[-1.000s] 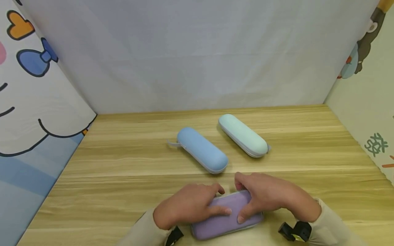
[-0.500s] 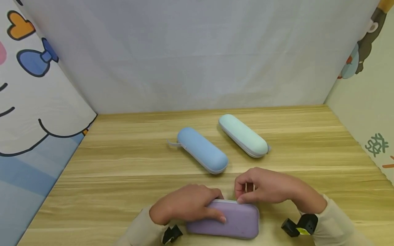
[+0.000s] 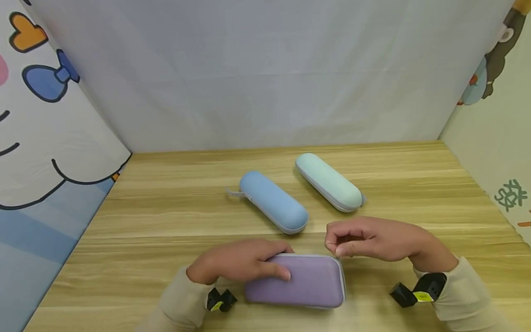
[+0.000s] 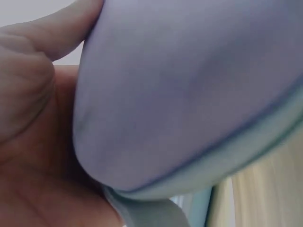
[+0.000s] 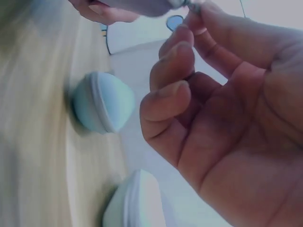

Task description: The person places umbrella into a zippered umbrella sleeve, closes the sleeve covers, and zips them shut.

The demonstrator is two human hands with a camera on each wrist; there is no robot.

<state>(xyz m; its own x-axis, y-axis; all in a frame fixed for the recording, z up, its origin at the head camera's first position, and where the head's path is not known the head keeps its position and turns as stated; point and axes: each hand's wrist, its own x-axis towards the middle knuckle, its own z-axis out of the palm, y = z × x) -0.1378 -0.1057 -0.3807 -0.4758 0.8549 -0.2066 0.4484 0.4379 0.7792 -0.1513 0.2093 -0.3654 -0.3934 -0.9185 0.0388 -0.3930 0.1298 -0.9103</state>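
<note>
A purple zippered glasses case (image 3: 304,280) lies near the front of the table, its long side across my view. My left hand (image 3: 238,260) grips its left part, thumb on top and fingers over the far edge. In the left wrist view, the end of the case sits in that palm, with a grey strap (image 4: 151,213) below it. At the far right corner, my right hand (image 3: 375,237) pinches the zipper pull (image 5: 193,6) between thumb and index finger. Its other fingers are curled, as the right wrist view shows.
Beyond the hands lie a blue case (image 3: 274,200) with a strap at its left end and a mint green case (image 3: 329,181), both slanted. A white cloth wall (image 3: 269,78) stands behind the wooden table (image 3: 166,207), with printed panels at both sides.
My right hand left the top of the purple case, took the zipper pull at the far edge and moved right to the corner. The left hand slid slightly left, still gripping the case.
</note>
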